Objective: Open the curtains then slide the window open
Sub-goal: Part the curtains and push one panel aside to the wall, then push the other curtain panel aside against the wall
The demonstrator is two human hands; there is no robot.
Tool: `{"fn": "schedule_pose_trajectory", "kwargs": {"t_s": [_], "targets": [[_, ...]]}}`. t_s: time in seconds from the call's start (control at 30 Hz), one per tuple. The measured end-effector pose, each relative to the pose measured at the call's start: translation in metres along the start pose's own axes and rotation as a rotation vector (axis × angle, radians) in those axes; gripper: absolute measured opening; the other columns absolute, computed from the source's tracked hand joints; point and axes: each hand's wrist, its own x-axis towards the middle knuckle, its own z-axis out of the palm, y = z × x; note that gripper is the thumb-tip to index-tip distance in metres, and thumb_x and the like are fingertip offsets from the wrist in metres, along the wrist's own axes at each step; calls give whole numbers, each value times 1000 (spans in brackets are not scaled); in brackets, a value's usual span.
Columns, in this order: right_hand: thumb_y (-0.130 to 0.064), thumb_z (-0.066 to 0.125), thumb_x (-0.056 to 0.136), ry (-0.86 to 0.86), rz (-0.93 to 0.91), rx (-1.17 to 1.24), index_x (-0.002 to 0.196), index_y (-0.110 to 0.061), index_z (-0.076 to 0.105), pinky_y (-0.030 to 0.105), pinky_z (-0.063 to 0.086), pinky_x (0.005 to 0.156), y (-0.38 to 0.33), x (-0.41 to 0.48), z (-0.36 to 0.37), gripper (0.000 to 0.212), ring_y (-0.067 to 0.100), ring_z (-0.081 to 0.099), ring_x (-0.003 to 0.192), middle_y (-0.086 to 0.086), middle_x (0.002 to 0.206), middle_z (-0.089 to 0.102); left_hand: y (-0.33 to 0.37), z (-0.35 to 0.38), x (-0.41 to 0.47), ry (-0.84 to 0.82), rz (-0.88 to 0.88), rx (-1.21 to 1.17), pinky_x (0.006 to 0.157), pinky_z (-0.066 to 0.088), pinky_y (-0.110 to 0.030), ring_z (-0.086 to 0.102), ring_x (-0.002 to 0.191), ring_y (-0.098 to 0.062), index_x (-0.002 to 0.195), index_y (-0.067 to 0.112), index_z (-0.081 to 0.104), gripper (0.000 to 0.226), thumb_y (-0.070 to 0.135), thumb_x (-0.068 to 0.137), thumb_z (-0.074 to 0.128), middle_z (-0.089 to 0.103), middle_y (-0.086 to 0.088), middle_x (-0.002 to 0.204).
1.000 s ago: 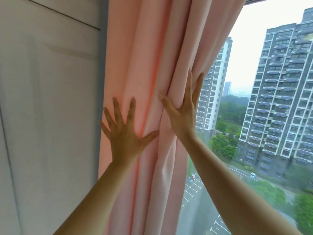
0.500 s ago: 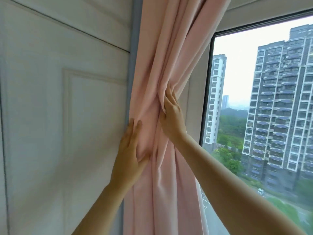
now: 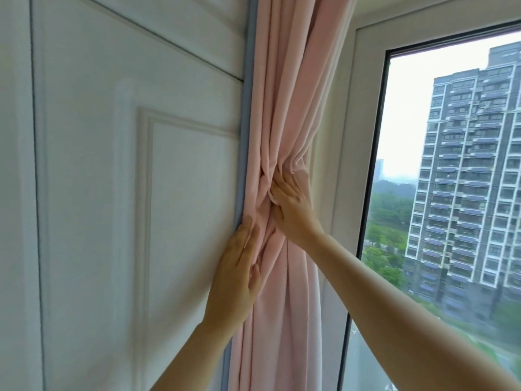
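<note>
Head view is showing the pink curtain (image 3: 284,114) bunched into a narrow column between the white panel (image 3: 112,193) on the left and the window frame (image 3: 349,165) on the right, its top and bottom both running out of the picture. The left hand (image 3: 236,277) is lying flat against the curtain's left edge, right where the cloth is meeting the grey strip (image 3: 244,136) beside the panel; its fingers (image 3: 248,232) are lying straight and close together, pressing on the fabric rather than closing round it, and the thumb is resting along the folds. The right hand (image 3: 290,204) is sitting higher and just to the right, pushing into the gathered cloth where the folds are pinching together. Its fingertips are sinking into the creases and are mostly hidden, so whether they are curling round a fold or only pressing is hard to tell. Both forearms are coming up from the lower edge, the elbows cut off. The glass (image 3: 451,136) is standing uncovered to the right of the frame, with a tall building (image 3: 468,179) and trees (image 3: 389,221) hazy beyond it. The window's far side and any handle are lying outside the picture, and nothing here is showing whether the sash is slid at all.
</note>
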Motion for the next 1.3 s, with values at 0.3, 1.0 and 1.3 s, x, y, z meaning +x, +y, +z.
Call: {"fn": "schedule_pose_trajectory", "kwargs": {"t_s": [0.3,1.0,1.3], "targets": [[-21,52,98,-20,162,33,143,-20,39,28,35,111,-7,-98,-61,47,14,40,139,-1,155,35,52,6,-14,190,146,-234,102,48,-39,52,123,-20,120,8,63,31,22,99,47,58,-6,130],[-15,57,87,11,1132,-677,117,-17,59,37,42,98,-60,-453,-382,30,23,57,115,2,123,63,408,119,-132,-617,179,-816,90,50,-42,66,97,-25,110,20,65,27,27,84,59,71,1,110],[-17,65,79,188,1122,-917,126,-14,52,38,34,106,-114,-553,-527,49,22,41,130,7,135,52,583,95,-179,-635,146,-999,105,39,-44,51,123,-24,129,21,53,47,47,89,51,55,-1,135]]}}
